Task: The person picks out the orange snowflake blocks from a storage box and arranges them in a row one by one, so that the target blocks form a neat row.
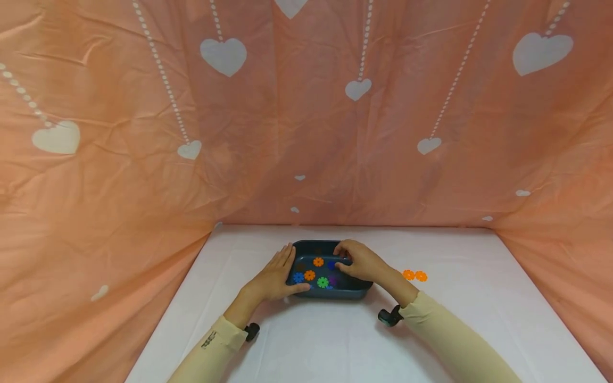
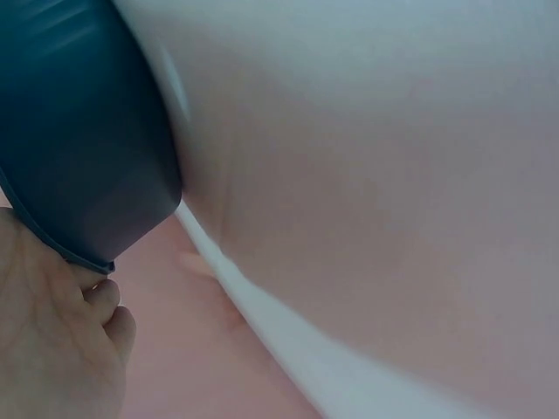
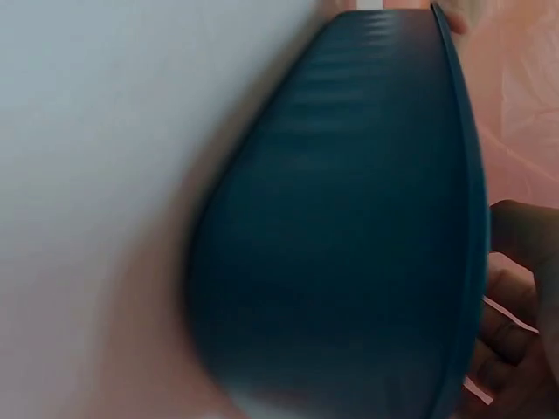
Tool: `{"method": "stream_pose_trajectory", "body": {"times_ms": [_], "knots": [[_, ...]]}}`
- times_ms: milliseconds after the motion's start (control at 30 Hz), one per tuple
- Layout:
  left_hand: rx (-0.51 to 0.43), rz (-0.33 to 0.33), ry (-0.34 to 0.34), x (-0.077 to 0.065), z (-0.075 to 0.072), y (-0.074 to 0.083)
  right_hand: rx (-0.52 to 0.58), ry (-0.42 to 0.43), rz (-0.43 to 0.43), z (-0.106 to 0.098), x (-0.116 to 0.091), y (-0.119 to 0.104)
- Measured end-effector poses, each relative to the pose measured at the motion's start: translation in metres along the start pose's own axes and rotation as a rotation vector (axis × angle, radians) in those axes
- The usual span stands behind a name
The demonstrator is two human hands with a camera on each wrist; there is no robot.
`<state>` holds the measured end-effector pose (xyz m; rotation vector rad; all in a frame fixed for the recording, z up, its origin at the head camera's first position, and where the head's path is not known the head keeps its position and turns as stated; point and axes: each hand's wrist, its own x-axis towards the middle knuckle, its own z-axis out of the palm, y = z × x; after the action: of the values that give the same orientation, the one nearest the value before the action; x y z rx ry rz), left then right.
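Observation:
A dark blue-green rectangular tray [image 1: 330, 294] stands on the white table, with several small flower-shaped pieces inside. Orange pieces [image 1: 318, 261], a green piece [image 1: 323, 282] and a blue piece [image 1: 298, 277] show on its floor. My left hand [image 1: 273, 279] rests on the tray's left side, fingers stretched along the rim and thumb over the front corner. Over the right half of the tray, my right hand [image 1: 360, 261] reaches in with bent fingers and the thumb apart from them. Near that thumb lies a dark blue piece [image 1: 331, 264]. The tray wall [image 3: 349, 201] partly hides the fingers in the right wrist view.
Two orange flower pieces [image 1: 414, 275] lie on the white table [image 1: 316, 340] to the right of the tray, beyond my right forearm. A peach curtain [image 1: 306, 133] with white hearts hangs behind the table and along both sides.

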<state>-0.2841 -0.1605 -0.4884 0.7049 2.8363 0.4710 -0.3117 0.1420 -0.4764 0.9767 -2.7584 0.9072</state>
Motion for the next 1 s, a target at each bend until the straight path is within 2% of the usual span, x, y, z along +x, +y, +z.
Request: {"method": "stream_pose_trajectory", "body": {"times_ms": [400,633,1000], "knots": [[0.010,0.013,0.008,0.000,0.001,0.000,-0.012,-0.088,0.027,0.029,0.021,-0.017],[0.028,0.013,-0.001,0.000,-0.003,-0.002,-0.014,-0.116,0.005,0.037,0.034,-0.024],[0.021,0.018,-0.008,-0.001,0.002,-0.005,-0.045,-0.177,0.053,0.058,0.041,-0.023]]}}
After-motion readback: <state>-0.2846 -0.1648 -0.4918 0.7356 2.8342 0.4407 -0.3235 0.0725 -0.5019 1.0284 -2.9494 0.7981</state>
